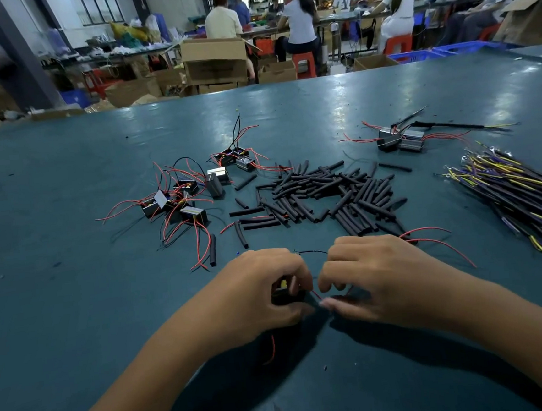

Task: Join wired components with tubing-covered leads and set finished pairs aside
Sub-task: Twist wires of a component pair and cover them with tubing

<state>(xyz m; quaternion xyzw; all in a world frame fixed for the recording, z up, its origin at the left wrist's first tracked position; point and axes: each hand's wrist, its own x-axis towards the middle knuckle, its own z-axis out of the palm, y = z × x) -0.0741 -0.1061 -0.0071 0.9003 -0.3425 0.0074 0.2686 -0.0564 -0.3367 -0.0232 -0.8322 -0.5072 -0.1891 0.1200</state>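
Observation:
My left hand [254, 292] grips a small black wired component [285, 294] low over the table, its red lead hanging below the palm. My right hand [374, 278] pinches a thin red wire [317, 295] between thumb and fingers, right beside the component. More red leads [443, 242] trail out behind my right hand. A heap of black tubing pieces [324, 194] lies just beyond both hands. Loose wired components [180, 200] lie at the left, and a joined group [400, 140] sits at the far right.
A bundle of black, yellow and purple leads [520, 190] lies along the right edge of the teal table [65, 190]. Beyond the table stand cardboard boxes [214, 59], and seated people work at other benches.

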